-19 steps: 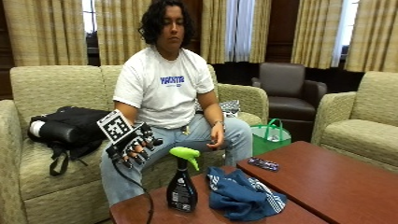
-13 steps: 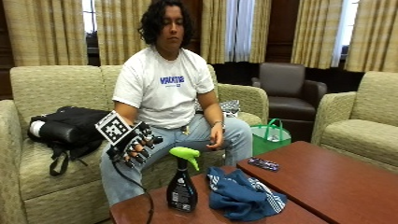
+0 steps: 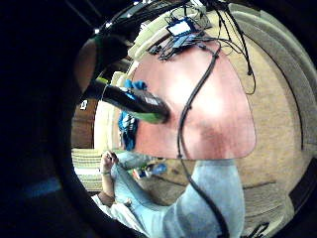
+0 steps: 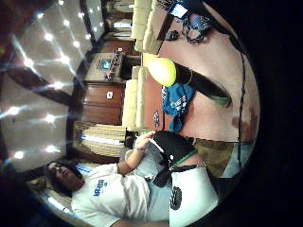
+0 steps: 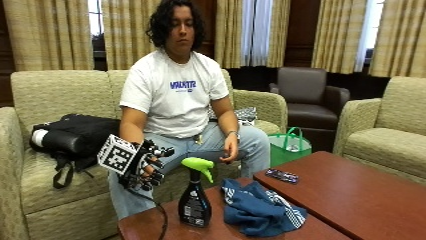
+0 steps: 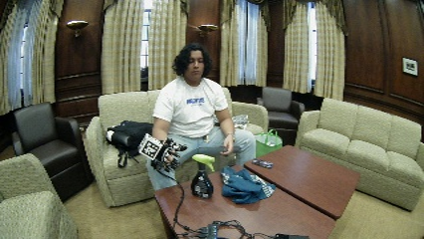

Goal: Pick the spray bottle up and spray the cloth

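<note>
A black spray bottle (image 5: 195, 202) with a lime-green trigger head stands upright on the near wooden table (image 5: 160, 227). It shows too in the palm views (image 3: 131, 102) (image 4: 196, 79) and the wide outside view (image 6: 201, 182). A crumpled blue cloth (image 5: 261, 210) (image 6: 245, 184) (image 4: 175, 104) lies on the table just beside the bottle. My gloved right hand (image 5: 148, 166) (image 6: 169, 154) hovers in the air beside the bottle's head, a short gap away, fingers loosely spread and holding nothing. The bare left hand (image 5: 229, 152) rests on the person's thigh.
A second wooden table (image 5: 359, 195) adjoins the first and carries a small dark remote-like object (image 5: 282, 175). A black bag (image 5: 73, 137) lies on the sofa, a green bag (image 5: 289, 146) sits on the floor. Cables and devices (image 6: 218, 230) lie at the table's near end.
The gloved hand has crept a little closer to the bottle's head. Bottle and cloth have not moved.
</note>
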Demonstrator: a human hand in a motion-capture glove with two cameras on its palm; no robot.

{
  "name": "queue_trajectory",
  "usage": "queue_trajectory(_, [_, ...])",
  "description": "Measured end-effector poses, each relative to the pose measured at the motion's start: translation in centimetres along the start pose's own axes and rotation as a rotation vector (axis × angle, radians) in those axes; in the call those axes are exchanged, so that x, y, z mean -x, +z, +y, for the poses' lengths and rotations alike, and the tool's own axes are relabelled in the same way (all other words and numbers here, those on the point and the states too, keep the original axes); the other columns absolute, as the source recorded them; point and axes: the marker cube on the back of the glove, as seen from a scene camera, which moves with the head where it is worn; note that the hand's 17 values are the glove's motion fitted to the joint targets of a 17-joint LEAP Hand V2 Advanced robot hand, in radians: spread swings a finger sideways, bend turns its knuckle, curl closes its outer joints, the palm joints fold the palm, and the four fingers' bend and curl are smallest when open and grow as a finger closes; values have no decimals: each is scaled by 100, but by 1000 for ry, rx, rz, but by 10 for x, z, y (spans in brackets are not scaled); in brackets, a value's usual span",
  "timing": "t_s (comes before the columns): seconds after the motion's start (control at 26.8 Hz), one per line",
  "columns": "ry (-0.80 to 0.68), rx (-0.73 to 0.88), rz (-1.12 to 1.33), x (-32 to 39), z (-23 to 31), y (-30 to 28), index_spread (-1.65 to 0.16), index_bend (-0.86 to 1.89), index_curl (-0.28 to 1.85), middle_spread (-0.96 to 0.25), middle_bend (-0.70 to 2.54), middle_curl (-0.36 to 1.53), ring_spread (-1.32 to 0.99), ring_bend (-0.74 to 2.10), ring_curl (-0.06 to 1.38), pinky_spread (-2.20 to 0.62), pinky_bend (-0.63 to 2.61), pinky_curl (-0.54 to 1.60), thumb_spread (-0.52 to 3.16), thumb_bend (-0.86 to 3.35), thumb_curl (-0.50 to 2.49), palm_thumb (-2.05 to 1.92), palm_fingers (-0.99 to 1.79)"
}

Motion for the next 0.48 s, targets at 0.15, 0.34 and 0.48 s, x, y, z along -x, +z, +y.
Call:
queue_trajectory(0.15, [102,69,-67,-8,-1,6,-40,11,14,-13,28,26,-10,47,26,16,57,24,83,4,23,49,47])
queue_trajectory(0.34, [142,82,-179,-22,3,19,-41,9,14,-13,28,29,-11,49,28,15,59,25,84,0,25,51,45])
queue_trajectory(0.48, [167,60,-209,-34,3,31,-41,8,13,-13,29,30,-12,51,29,13,60,26,84,-2,26,51,44])
